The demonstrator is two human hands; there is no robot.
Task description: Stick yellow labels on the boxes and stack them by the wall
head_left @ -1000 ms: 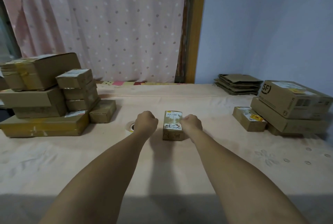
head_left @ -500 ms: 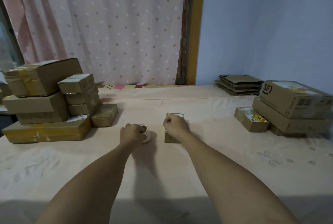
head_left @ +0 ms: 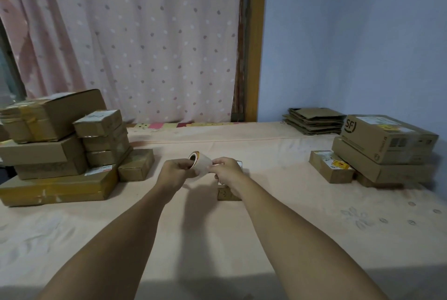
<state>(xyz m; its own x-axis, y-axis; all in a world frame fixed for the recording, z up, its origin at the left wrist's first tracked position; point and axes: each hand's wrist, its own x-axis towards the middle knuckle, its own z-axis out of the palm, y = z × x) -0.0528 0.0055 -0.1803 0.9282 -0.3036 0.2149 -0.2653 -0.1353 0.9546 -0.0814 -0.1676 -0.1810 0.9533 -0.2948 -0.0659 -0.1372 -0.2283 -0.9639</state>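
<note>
Left grip (head_left: 177, 172) closed round label roll (head_left: 201, 162); right grip (head_left: 226, 169) pinching roll's edge, just above small box (head_left: 229, 194). Likely faults: label torn or creased through skewed peeling; roll dropped through slack hold.

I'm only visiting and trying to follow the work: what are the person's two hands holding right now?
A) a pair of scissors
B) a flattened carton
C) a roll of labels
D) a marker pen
C: the left hand grips the roll of labels lifted off the table, and the right hand pinches its other end, close to the small box.
</note>
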